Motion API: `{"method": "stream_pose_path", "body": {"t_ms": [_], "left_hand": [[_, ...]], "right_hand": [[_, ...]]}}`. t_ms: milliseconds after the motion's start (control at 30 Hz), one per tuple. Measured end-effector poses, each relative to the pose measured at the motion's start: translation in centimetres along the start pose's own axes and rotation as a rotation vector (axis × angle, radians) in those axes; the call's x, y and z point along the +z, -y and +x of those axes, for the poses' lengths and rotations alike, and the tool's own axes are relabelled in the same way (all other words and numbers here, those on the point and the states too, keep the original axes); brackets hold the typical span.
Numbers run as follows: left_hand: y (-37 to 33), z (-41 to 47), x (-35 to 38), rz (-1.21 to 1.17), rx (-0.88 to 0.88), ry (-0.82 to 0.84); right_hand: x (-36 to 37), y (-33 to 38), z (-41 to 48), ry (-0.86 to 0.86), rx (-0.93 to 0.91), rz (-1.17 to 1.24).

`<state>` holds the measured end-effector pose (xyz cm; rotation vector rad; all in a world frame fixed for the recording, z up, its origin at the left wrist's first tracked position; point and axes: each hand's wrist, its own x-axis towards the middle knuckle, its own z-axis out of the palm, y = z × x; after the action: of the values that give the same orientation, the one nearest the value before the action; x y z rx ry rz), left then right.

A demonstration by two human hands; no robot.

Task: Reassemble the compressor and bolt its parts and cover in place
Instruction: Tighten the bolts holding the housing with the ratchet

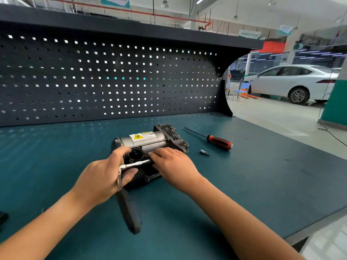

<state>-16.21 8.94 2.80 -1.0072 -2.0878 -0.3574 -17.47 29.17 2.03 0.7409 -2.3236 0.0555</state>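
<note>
The compressor [148, 141], a silver cylinder with a yellow warning label and a dark finned housing, lies on the teal bench mat [244, 175]. My left hand [105, 175] grips the head of a ratchet wrench [129, 209], whose black handle points toward me and whose silver extension reaches right, against the compressor's near side. My right hand [172, 164] rests over the compressor's near right side, its fingers at the tip of the extension. What lies under those fingers is hidden.
A red-and-black screwdriver [217, 141] lies right of the compressor, with a small socket bit [204, 152] nearer me. A dark pegboard [112, 77] backs the bench. The bench's right edge drops to the workshop floor, where a white car [293, 81] is parked.
</note>
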Motion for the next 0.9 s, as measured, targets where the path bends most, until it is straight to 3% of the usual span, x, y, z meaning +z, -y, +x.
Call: {"method": "stream_pose_path", "body": {"t_ms": [67,200,300,367,433,500,567,667,733,800,900], "left_hand": [[-0.3,0.0,0.3,-0.094,-0.169,-0.041],[-0.5,1.1,1.2,-0.47,-0.785,0.01],[-0.4,1.9,0.5,-1.029,-1.182,0.087],[-0.6,2.1,-0.2,-1.261,-1.336,0.112],[-0.8,2.2,-0.3,-1.249,-1.294,0.1],[-0.9,2.0,-0.2,-0.999,-1.081,0.056],[-0.6,1.4,-0.1,-0.651,-0.71,0.061],[0.2,0.7,-1.0,0.016,-0.007,0.151],[0.6,0.1,-0.9,0.16,0.177,0.136],[-0.2,0.0,-0.6,-0.036,-0.077,0.095],[-1.3,0.4,0.7,-0.516,-0.775,-0.006]], "right_hand": [[-0.2,0.0,-0.1,-0.049,-0.019,0.02],[0.0,-0.5,-0.1,-0.001,0.005,0.095],[-0.3,-0.1,-0.2,-0.039,0.02,0.108],[-0.4,0.1,-0.3,-0.121,0.019,0.097],[-0.3,0.1,-0.3,-0.17,0.014,0.042],[-0.2,0.3,-0.3,-0.191,-0.01,-0.01],[-0.1,0.6,-0.3,-0.188,-0.068,0.007],[0.1,0.7,-0.1,-0.215,-0.125,0.068],[0.2,0.6,-0.1,-0.248,-0.142,0.072],[0.5,0.7,-0.1,-0.298,-0.151,0.058],[1.0,0.8,-0.1,-0.366,-0.147,0.033]]}}
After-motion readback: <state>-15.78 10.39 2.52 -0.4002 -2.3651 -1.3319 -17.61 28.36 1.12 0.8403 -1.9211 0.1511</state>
